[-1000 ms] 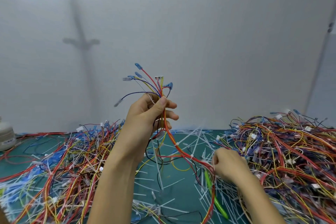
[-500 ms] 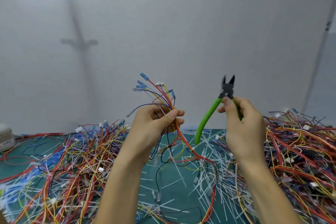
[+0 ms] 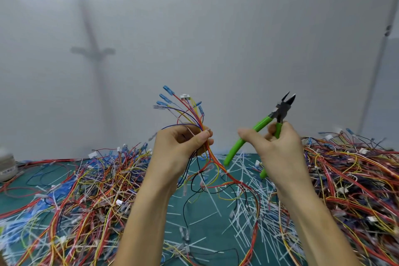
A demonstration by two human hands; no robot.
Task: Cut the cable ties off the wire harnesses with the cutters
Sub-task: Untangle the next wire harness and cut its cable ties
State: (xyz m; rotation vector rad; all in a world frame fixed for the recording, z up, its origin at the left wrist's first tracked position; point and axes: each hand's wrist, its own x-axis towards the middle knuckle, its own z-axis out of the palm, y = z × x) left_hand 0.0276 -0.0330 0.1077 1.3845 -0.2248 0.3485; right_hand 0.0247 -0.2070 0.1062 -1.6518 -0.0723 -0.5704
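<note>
My left hand (image 3: 181,149) grips a wire harness (image 3: 190,112) raised above the table; its red, yellow and blue wires fan upward to blue terminals and a white connector, and the rest trails down to the mat. My right hand (image 3: 274,149) holds green-handled cutters (image 3: 259,127) to the right of the harness, black jaws (image 3: 288,99) open and pointing up and right. The cutters are apart from the harness. I cannot make out a cable tie on the held bundle.
Tangled harness piles lie left (image 3: 75,190) and right (image 3: 349,175) on the green mat (image 3: 194,218). Cut white cable ties (image 3: 244,198) litter the middle. A white object (image 3: 6,166) sits at the far left edge. A pale wall stands behind the table.
My right hand picked the green cutters up from the table and raised them beside the harness; their jaws now tilt right. My left hand kept holding the harness, shifting slightly.
</note>
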